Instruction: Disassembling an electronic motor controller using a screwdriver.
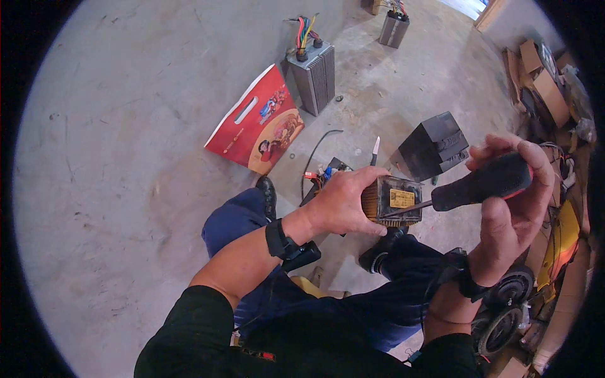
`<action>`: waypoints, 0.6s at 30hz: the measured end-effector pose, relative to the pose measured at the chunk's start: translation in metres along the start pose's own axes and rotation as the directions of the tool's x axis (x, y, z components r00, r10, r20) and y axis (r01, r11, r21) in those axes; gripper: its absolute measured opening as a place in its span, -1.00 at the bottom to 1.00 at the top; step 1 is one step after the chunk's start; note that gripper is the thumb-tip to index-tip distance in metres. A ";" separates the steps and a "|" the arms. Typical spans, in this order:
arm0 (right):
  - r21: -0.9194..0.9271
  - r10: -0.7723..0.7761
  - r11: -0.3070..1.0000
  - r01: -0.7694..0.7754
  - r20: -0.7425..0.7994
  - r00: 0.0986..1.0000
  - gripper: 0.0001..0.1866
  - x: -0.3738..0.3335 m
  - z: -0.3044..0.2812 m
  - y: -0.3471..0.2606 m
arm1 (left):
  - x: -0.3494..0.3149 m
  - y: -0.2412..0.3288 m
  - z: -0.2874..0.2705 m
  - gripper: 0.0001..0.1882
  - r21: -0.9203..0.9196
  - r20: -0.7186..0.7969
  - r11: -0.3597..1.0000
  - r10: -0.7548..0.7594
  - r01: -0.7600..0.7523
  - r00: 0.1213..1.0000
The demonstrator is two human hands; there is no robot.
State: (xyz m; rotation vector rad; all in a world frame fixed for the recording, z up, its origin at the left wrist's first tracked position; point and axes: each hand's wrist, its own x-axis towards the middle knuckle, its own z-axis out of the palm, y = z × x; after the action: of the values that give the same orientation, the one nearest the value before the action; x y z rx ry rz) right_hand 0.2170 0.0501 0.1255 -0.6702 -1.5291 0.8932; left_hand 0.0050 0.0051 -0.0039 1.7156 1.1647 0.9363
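Observation:
My left hand (337, 203) is closed around a finned metal box (399, 201), fingers and thumb on its side. The box has gold-coloured fins, a black end plate facing up and a yellow label on that plate. In my right hand (513, 220) is a screwdriver (482, 183) with a thick black and red handle. Its thin shaft points left, and the tip meets the black end plate near the lower left corner. Whether a screw sits under the tip is too small to tell.
Beyond my hands lie a knife (375, 151), a black box (433, 145), a black cable (315, 148) and coloured wires (324, 172). A red carton bag (261, 126) stands near a grey finned unit (315, 79); another unit (394, 29) is farther off. Cardboard and wheels (504, 327) crowd the right.

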 end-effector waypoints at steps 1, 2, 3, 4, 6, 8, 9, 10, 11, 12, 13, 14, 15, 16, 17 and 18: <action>-0.015 -0.093 0.995 0.094 0.050 0.994 -0.24 0.000 -0.003 0.004 | 0.000 -0.001 0.000 -0.07 0.007 -0.006 1.000 0.008 -0.008 1.000; -0.015 -0.094 0.995 0.094 0.051 0.994 -0.24 0.000 -0.006 0.005 | 0.000 -0.001 0.000 -0.07 0.015 -0.012 1.000 0.015 -0.015 1.000; -0.069 -0.081 0.994 0.083 0.028 0.996 -0.24 -0.001 -0.009 0.006 | 0.000 -0.001 0.000 -0.07 0.015 -0.012 1.000 0.015 -0.015 1.000; -0.123 -0.070 0.990 0.070 0.004 0.998 -0.25 -0.001 -0.010 0.006 | 0.000 0.000 0.000 -0.06 0.004 -0.002 1.000 0.002 -0.002 1.000; -0.069 -0.024 0.997 0.022 -0.017 1.000 -0.25 -0.002 -0.006 0.000 | 0.000 0.000 0.000 -0.06 -0.008 0.008 1.000 -0.009 0.009 1.000; -0.017 0.024 1.000 -0.025 -0.036 0.999 -0.25 -0.002 0.000 -0.005 | 0.001 0.001 0.000 -0.06 -0.008 0.001 1.000 -0.004 0.004 1.000; 0.001 0.035 0.999 -0.035 -0.054 0.998 -0.26 -0.001 0.005 -0.006 | 0.000 0.001 0.000 -0.06 -0.005 0.000 1.000 -0.005 0.005 1.000; 0.018 0.047 0.999 -0.046 -0.072 0.996 -0.27 -0.001 0.007 -0.006 | -0.001 0.000 -0.001 -0.07 -0.011 -0.002 1.000 -0.017 0.017 1.000; 0.021 0.047 0.999 -0.046 -0.072 0.996 -0.27 0.000 0.003 -0.001 | -0.002 0.000 -0.001 -0.07 -0.018 -0.004 0.999 -0.029 0.029 1.000; -0.045 -0.072 0.996 0.073 0.013 0.997 -0.30 0.002 -0.007 0.007 | -0.001 0.000 0.000 -0.07 -0.020 -0.002 0.999 -0.026 0.026 1.000; -0.100 -0.184 0.976 0.195 0.104 0.977 -0.33 0.003 -0.014 0.010 | 0.000 0.001 0.000 -0.07 -0.015 0.001 1.000 -0.016 0.016 1.000; -0.104 -0.185 0.975 0.195 0.105 0.977 -0.33 0.003 -0.019 0.010 | 0.000 0.001 0.001 -0.07 -0.011 0.004 1.000 -0.006 0.006 1.000; -0.107 -0.173 0.977 0.187 0.123 0.977 -0.32 0.004 -0.021 0.009 | 0.000 0.001 0.001 -0.07 -0.008 0.003 1.000 -0.008 0.008 1.000; -0.111 -0.162 0.978 0.178 0.142 0.977 -0.32 0.004 -0.022 0.009 | 0.000 0.001 0.001 -0.09 0.015 -0.007 1.000 0.014 -0.014 1.000; -0.108 -0.163 0.978 0.179 0.141 0.977 -0.32 0.003 -0.021 0.008 | 0.000 0.000 0.001 -0.11 0.037 -0.016 0.999 0.036 -0.035 0.999; -0.055 -0.093 0.994 0.099 0.100 0.991 -0.30 0.000 -0.019 0.006 | 0.000 0.001 0.002 -0.11 0.035 -0.016 0.999 0.036 -0.036 0.999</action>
State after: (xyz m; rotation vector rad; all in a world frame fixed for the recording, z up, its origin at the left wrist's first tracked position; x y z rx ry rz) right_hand 0.2350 0.0569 0.1210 -0.5976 -1.6667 0.8199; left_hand 0.0068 0.0050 -0.0039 1.7651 1.1707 0.9586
